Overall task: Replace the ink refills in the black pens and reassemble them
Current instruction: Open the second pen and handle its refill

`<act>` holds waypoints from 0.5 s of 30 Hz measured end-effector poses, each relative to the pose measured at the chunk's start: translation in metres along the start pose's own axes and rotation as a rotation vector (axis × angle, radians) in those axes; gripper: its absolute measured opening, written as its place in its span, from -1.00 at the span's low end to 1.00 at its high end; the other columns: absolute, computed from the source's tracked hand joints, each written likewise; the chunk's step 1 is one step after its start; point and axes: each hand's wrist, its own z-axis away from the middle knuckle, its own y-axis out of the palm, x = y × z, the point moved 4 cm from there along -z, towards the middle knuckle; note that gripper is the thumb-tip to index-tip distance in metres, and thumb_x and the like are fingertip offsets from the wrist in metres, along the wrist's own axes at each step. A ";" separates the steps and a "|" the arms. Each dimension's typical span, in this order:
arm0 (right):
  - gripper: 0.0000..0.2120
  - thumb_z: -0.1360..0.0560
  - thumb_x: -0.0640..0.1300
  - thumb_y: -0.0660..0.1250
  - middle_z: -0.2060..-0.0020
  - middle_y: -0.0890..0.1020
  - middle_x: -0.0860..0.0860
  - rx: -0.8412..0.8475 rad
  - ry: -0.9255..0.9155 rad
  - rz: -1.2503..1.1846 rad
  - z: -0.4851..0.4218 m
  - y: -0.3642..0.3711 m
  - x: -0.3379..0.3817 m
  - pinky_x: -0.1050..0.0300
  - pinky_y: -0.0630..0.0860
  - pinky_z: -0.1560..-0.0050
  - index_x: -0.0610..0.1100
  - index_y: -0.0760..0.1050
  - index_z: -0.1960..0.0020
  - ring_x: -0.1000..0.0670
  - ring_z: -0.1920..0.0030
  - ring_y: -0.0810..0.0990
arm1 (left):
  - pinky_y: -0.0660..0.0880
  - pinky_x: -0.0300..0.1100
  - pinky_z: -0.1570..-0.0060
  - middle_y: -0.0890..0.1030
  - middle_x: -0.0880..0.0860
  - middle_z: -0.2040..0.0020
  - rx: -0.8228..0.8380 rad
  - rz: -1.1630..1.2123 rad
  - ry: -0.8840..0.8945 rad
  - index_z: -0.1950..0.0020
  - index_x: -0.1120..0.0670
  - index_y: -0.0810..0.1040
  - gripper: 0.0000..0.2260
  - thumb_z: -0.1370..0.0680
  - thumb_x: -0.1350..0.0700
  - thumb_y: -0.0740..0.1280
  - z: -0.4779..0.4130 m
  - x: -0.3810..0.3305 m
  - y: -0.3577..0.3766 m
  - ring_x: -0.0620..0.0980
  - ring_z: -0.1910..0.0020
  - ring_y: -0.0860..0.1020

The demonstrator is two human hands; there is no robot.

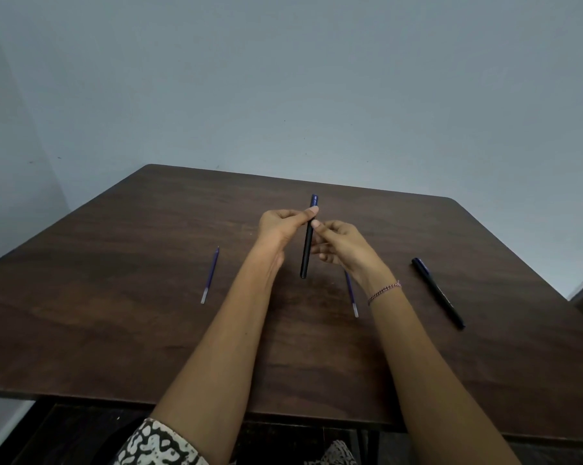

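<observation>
Head view, from the left: a blue refill [210,275] lies alone on the worktop [115,330], well apart from the hands. Its long axis runs away from the person, dark tip at the far end and pale end nearer. It looks parked within reach, though I cannot tell whether it is fresh or spent. The left hand [276,226] holds a pen [307,250] near its far, blue end, with thumb and forefinger curled in a pinch on the barrel. The pen is lifted over the middle of the worktop, between both hands. Its long axis points almost straight away from the person and is steeply tilted, blue end up and far, black end down and near. That lower end sits close over the wood; whether it touches I cannot tell. The right hand [344,245] meets the barrel just below the left one's pinch, its fingers [317,224] curled round it. Two grips set so close together suggest a twist or pull to part the barrel there, one hand bracing and the other turning. A second refill [352,297] lies just beside the right wrist, partly hidden by it, pale end nearer and roughly parallel to the first. Farthest right, a second pen [438,292] rests on the worktop, slanting from far-left to near-right, apparently waiting its turn.
</observation>
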 end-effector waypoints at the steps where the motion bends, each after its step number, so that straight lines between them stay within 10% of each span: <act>1: -0.86 -0.52 -0.03 0.31 0.31 0.56 0.03 0.025 -0.007 0.023 0.000 0.002 0.000 0.33 0.47 0.41 -0.11 0.49 0.05 0.13 0.36 0.59 | 0.42 -0.07 -0.15 0.64 -0.02 0.17 -0.001 0.005 -0.002 0.26 0.08 0.61 -0.81 -0.35 0.00 0.53 0.000 0.000 0.000 -0.03 -0.08 0.55; 15: -0.78 -0.63 -0.21 0.03 0.35 0.45 -0.06 0.239 0.164 -0.264 0.016 0.028 0.007 0.13 0.53 0.25 -0.16 0.40 0.10 0.02 0.33 0.45 | 0.55 -0.26 0.42 0.70 0.07 0.15 0.310 0.287 -0.100 -0.10 0.25 0.55 -0.79 -0.62 0.22 0.16 0.006 -0.003 0.013 -0.06 0.27 0.68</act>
